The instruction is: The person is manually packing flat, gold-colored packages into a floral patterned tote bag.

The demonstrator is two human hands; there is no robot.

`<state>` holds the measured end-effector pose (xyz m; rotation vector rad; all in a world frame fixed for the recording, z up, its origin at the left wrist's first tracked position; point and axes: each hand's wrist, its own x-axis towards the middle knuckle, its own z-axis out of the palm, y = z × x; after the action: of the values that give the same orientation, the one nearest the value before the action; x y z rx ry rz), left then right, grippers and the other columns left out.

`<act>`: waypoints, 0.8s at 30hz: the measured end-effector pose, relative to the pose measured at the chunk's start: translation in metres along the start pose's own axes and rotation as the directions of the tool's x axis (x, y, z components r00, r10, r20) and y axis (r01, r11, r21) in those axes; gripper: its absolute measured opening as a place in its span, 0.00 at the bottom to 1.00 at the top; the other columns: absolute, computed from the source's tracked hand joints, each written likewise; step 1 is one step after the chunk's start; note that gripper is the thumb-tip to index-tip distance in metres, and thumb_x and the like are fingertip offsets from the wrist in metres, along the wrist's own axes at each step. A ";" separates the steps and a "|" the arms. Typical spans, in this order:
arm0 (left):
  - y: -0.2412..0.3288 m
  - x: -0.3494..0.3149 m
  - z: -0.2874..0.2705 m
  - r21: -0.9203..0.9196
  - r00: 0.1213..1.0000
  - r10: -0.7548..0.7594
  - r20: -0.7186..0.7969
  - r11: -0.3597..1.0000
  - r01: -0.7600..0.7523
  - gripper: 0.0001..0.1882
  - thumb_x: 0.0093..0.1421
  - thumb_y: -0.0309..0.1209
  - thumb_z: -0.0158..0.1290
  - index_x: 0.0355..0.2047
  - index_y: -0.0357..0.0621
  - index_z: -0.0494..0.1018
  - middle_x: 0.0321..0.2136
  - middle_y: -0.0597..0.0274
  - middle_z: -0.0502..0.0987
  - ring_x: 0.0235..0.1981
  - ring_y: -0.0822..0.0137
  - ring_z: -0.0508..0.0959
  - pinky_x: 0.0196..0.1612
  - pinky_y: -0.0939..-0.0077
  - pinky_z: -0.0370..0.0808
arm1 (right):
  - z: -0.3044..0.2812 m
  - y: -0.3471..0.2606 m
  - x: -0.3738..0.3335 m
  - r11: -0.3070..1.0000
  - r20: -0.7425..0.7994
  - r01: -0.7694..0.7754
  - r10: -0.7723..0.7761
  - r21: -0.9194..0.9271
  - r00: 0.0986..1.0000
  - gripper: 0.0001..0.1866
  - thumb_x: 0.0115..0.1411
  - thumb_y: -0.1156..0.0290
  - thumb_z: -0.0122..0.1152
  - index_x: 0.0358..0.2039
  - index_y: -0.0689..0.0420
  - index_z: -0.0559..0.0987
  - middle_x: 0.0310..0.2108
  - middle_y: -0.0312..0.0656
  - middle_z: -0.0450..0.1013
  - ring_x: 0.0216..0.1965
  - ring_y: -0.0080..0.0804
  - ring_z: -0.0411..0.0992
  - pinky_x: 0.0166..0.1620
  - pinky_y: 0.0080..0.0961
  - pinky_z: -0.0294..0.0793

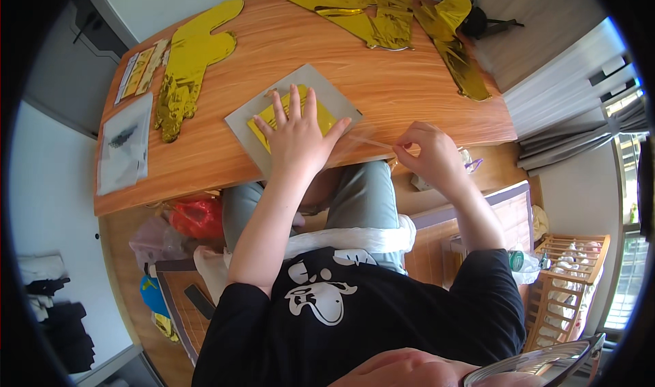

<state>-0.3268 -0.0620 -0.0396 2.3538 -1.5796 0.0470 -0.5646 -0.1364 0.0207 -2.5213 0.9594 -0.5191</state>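
While I had L hand (298, 141), fingers spread, on flat yellow foil pkt (324, 117), R hand (434, 156) pinched clear plastic strip (372, 142).

The left hand (299, 140) presses flat, fingers spread, over a folded gold foil packet (323, 114) on a grey square sheet (241, 119). The right hand (431, 156) pinches the end of a thin translucent strip (372, 141) near the edge of the wood-grain table (259, 42). A flattened gold foil balloon (199, 54) lies left, beside a translucent plastic sleeve (125, 148); more crumpled gold foil (390, 24) lies along the far side.
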 end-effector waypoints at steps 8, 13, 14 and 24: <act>0.004 -0.001 0.005 -0.009 0.999 -0.009 -0.048 1.000 0.008 0.50 0.62 0.72 0.40 0.70 0.45 0.58 0.72 0.48 0.55 0.75 0.42 0.46 0.66 0.22 0.42 | 0.041 -0.019 0.008 0.968 -0.351 -0.051 -0.039 -0.244 0.936 0.05 0.55 0.70 0.67 0.29 0.58 0.82 0.30 0.40 0.77 0.36 0.41 0.76 0.41 0.35 0.75; 0.006 -0.002 0.004 -0.020 0.997 0.006 -0.077 1.000 -0.008 0.51 0.60 0.73 0.42 0.70 0.44 0.59 0.71 0.47 0.56 0.74 0.42 0.47 0.66 0.20 0.43 | 0.074 -0.039 0.026 0.917 -0.421 -0.098 -0.081 -0.387 0.904 0.05 0.56 0.67 0.66 0.28 0.54 0.82 0.30 0.37 0.76 0.37 0.38 0.75 0.41 0.36 0.72; 0.008 -0.003 0.001 -0.017 0.998 0.005 -0.070 1.000 -0.006 0.50 0.61 0.71 0.42 0.70 0.44 0.59 0.71 0.47 0.56 0.74 0.41 0.47 0.65 0.20 0.42 | 0.080 -0.038 0.031 0.920 -0.419 -0.099 -0.076 -0.380 0.905 0.05 0.56 0.67 0.66 0.28 0.53 0.82 0.30 0.37 0.76 0.37 0.38 0.75 0.41 0.36 0.72; -0.014 0.008 0.011 -0.579 0.973 -0.130 -0.191 0.815 -0.005 0.32 0.66 0.44 0.51 0.66 0.43 0.62 0.69 0.42 0.59 0.71 0.38 0.53 0.66 0.23 0.47 | 0.096 -0.044 0.022 0.954 -0.450 -0.039 -0.104 -0.297 0.887 0.07 0.61 0.66 0.65 0.39 0.51 0.85 0.34 0.34 0.75 0.40 0.37 0.72 0.45 0.36 0.67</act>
<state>-0.3130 -0.0675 -0.0519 1.8424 -1.1887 -0.1593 -0.4808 -0.0996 -0.0359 -2.7415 1.2437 -1.0998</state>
